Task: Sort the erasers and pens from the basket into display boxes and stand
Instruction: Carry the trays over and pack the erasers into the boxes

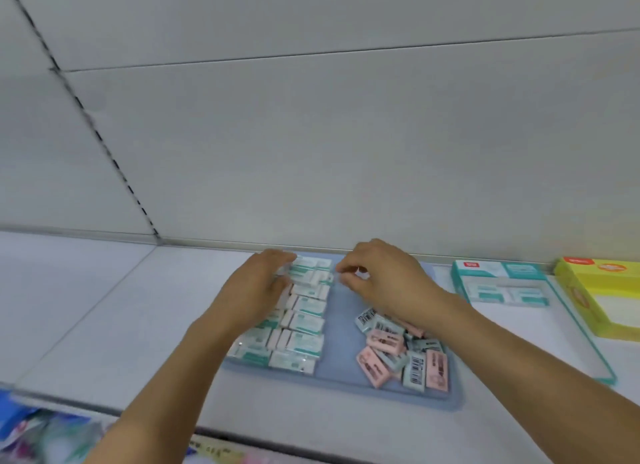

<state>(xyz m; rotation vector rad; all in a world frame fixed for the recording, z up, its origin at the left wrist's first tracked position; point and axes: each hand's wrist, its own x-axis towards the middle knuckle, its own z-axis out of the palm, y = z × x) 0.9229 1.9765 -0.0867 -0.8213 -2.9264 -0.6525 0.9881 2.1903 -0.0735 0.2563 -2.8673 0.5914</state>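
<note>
Left hand (258,287) rested flat on white-green erasers (304,311); right hand (384,276) fingers pinched, contents indiscernible. Erasers likely light, firm, best gripped across their long sides.

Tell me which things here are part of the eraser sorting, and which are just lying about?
Job: white-and-teal erasers in rows, pink and blue erasers heaped, blue tray, teal display box, yellow display box, left hand, right hand.
Lying about: colourful packets below the shelf edge.

Two bare forearms and hands (258,290), no sleeves, rings or watch.
</note>
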